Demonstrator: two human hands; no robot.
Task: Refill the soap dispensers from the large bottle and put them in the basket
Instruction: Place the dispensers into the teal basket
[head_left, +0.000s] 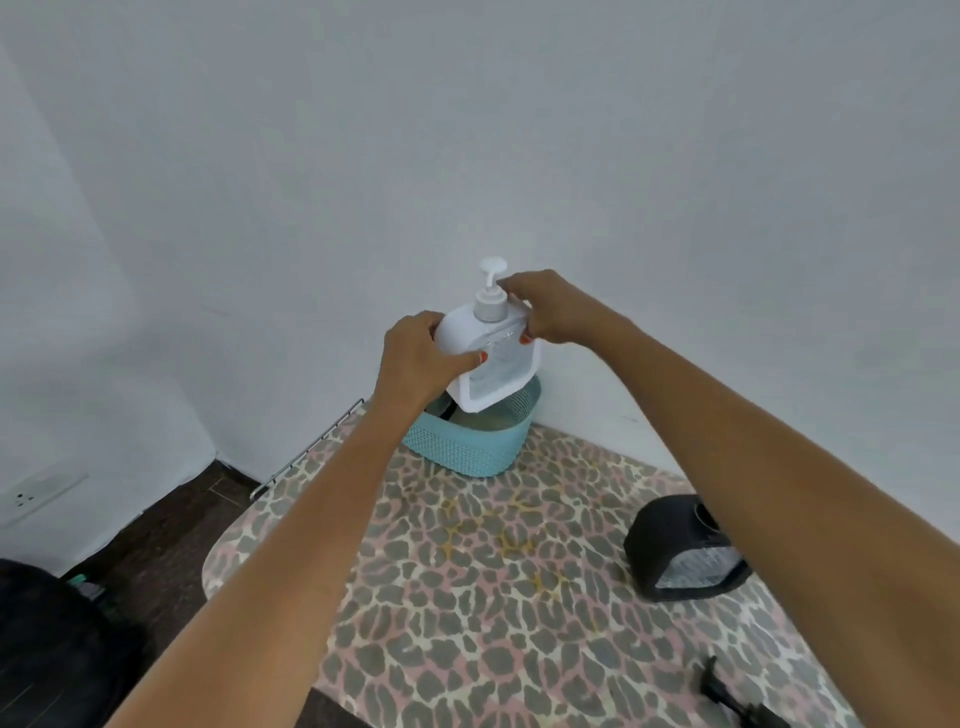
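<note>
Two hands holding white pump dispenser, tilted, above basket

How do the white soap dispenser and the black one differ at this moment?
The white dispenser is held in both hands, left hand and right hand, above the teal basket; the black dispenser rests untouched on the leopard-print surface. The white one has its pump fitted; the black one shows an open neck with no pump. Both share the same rounded body with a ribbed front tray.
</note>
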